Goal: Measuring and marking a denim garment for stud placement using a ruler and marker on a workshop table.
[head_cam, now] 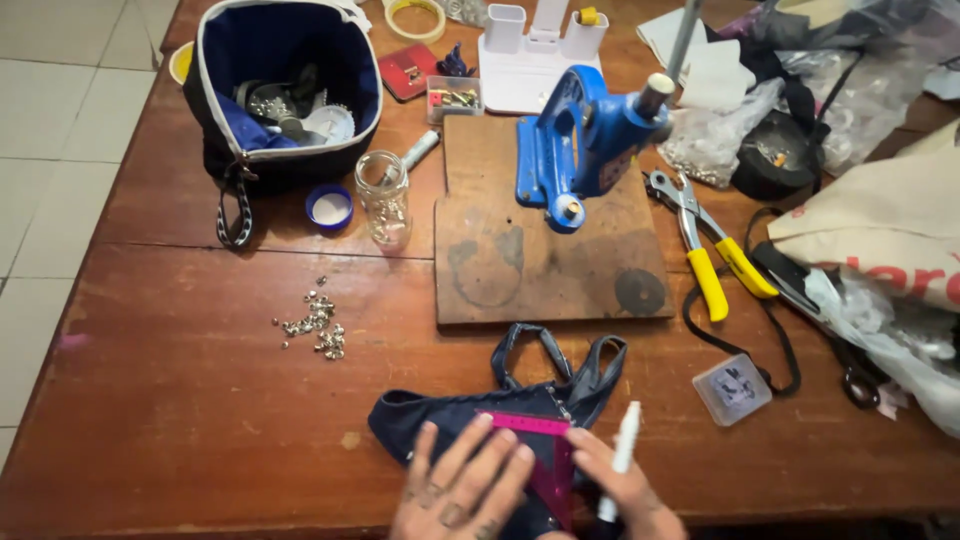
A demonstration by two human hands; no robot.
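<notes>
My left hand (462, 488) lies flat with fingers spread on a dark blue fabric piece (430, 412) with loops, pressing a pink set square (535, 432) onto it near the table's front edge. My right hand (625, 495) grips a white marker pen (622, 455) upright beside the set square's right edge, its index finger touching the ruler. A blue hand press (580, 140) stands on a brown wooden board (545, 260) just beyond the fabric.
A pile of small silver rivets (318, 325) lies at left. A glass jar (384, 198), a blue lid (329, 208) and an open dark bag (285, 90) sit behind. Yellow-handled pliers (715, 255), a small clear box (732, 388), plastic bags and a cloth bag (880, 225) crowd the right.
</notes>
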